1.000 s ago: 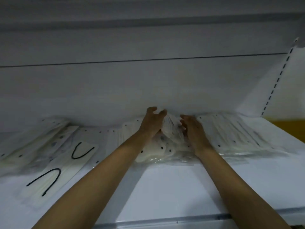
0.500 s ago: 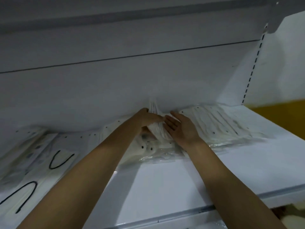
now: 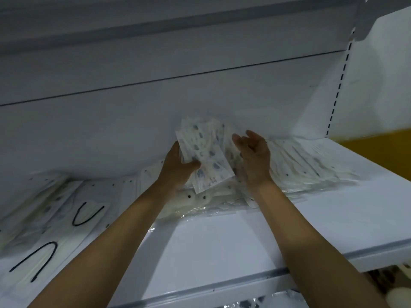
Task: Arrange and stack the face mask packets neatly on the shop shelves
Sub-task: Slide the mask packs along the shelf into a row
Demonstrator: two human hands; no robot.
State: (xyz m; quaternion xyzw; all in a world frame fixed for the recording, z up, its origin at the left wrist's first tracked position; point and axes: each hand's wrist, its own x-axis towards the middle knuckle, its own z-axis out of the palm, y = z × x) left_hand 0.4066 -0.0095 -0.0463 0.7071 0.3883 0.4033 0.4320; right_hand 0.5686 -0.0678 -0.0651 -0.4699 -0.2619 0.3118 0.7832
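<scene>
My left hand (image 3: 176, 168) holds a bundle of patterned face mask packets (image 3: 203, 152) tilted upright above the white shelf (image 3: 222, 241), its thumb across the front of the bundle. My right hand (image 3: 253, 156) is just right of the bundle, palm toward it, fingers loosely curved and holding nothing. Under both hands lies a loose pile of clear mask packets (image 3: 206, 201). A fanned row of white packets (image 3: 311, 165) lies to the right along the back wall.
More packets with black ear loops (image 3: 86, 214) lie flat at the left of the shelf. A slotted upright (image 3: 338, 85) and white side panel stand at the right. Some goods show on the shelf below (image 3: 395, 287).
The left hand has lifted the patterned bundle up off the pile and turned its face toward me. The right hand has come off the bundle and opened beside it.
</scene>
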